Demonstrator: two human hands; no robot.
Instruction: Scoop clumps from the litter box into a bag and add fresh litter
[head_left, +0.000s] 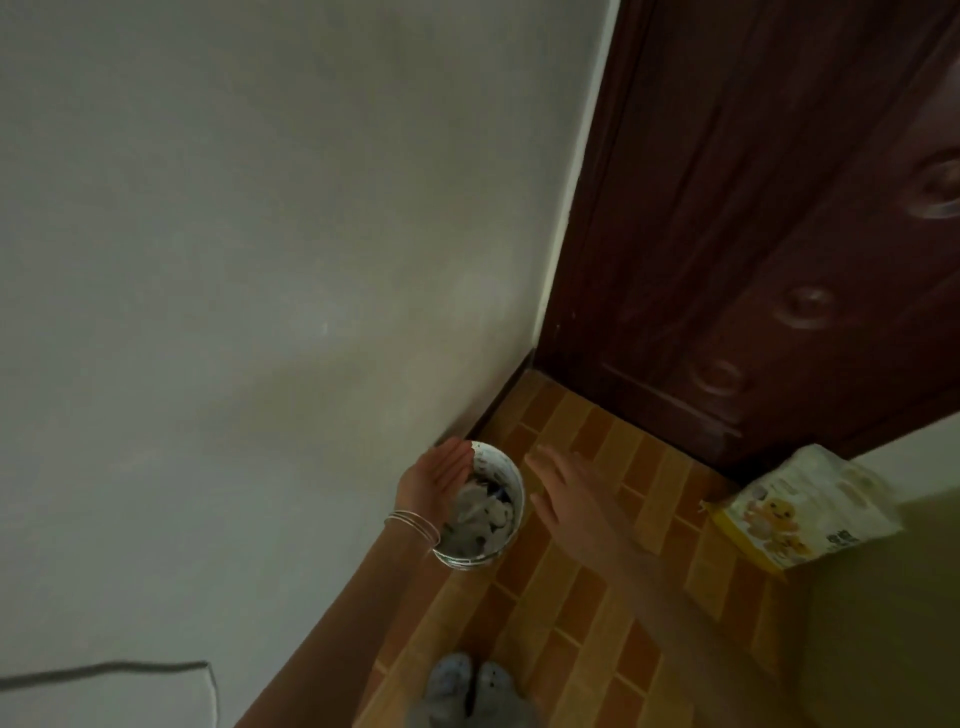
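A small round white bin (506, 470) stands on the tiled floor in the corner by the wall, with crumpled pale waste inside. Above its left rim my left hand (441, 475) is held palm up with straight fingers, thin bangles on the wrist. To the right of the bin my right hand (563, 483) hovers with fingers spread and straight, holding nothing. No litter box, scoop or bag of clumps is in view.
A dark red door (753, 234) closes the far end of the narrow tiled floor (571, 623). A white and yellow printed pack (800, 506) lies on a surface at the right. Grey slippers (470, 686) show at the bottom. A pale wall (234, 260) fills the left.
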